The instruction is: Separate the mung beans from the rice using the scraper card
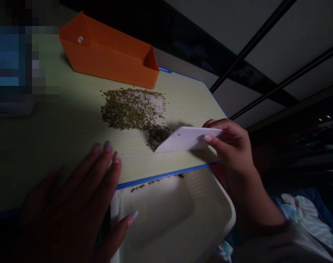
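My right hand (232,144) pinches a white plastic scraper (189,138) between thumb and fingers. The scraper is tilted, its lower edge at the table top beside a small dark clump of grains (158,135). That clump joins a larger pile of green beans mixed with pale grains (130,109). On the near left, my left hand (81,197) is open, fingers stretched over the table and thumb over the side of a white basin (229,212). Whether its palm touches the basin's rim I cannot tell. A few grains lie inside the basin, along the wall under the table edge.
An orange open box (108,58) stands behind the pile on the pale table (190,87), which has a blue edge. Light cabinet panels with black strips (267,40) rise behind. Striped cloth (305,215) lies at the lower right. The upper left corner is blurred out.
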Demonstrator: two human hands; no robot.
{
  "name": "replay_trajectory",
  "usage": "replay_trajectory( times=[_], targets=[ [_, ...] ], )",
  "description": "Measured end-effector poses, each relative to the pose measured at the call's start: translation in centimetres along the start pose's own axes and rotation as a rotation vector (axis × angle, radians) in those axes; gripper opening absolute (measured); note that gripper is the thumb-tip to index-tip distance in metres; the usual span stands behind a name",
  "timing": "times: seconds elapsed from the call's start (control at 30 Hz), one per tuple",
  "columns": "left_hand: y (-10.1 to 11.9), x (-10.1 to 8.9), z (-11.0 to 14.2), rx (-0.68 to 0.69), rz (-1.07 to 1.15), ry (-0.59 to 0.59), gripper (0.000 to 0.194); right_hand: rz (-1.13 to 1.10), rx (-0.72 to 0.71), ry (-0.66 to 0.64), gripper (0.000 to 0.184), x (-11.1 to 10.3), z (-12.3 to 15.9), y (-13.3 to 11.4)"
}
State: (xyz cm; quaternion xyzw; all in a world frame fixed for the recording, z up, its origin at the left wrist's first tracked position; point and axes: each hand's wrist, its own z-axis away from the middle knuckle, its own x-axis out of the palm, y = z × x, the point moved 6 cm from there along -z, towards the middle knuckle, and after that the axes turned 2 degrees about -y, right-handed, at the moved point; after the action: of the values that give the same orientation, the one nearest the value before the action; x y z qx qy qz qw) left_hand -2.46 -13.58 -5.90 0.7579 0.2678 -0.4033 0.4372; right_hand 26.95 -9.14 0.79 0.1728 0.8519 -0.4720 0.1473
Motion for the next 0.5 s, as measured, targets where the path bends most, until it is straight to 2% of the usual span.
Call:
replay_trajectory(
  times=[0.33, 0.43, 0.5],
  targets=[
    [-0.2, 0.1, 0.1, -0.006, -0.004, -0.007, 0.079, -0.122, -0.038, -0.241, 0.012, 1.0, -2.4, 0.3],
    [-0.1, 0.0, 0.1, -0.004, 0.005, 0.013, 0.078, -0.104, -0.037, -0.198, 0.014, 0.8, -2.1, 0.4],
    [-0.1, 0.0, 0.1, 0.002, -0.001, 0.013, 0.079, -0.076, -0.045, -0.097, 0.015, 0.3, -1.4, -0.3]
  ],
)
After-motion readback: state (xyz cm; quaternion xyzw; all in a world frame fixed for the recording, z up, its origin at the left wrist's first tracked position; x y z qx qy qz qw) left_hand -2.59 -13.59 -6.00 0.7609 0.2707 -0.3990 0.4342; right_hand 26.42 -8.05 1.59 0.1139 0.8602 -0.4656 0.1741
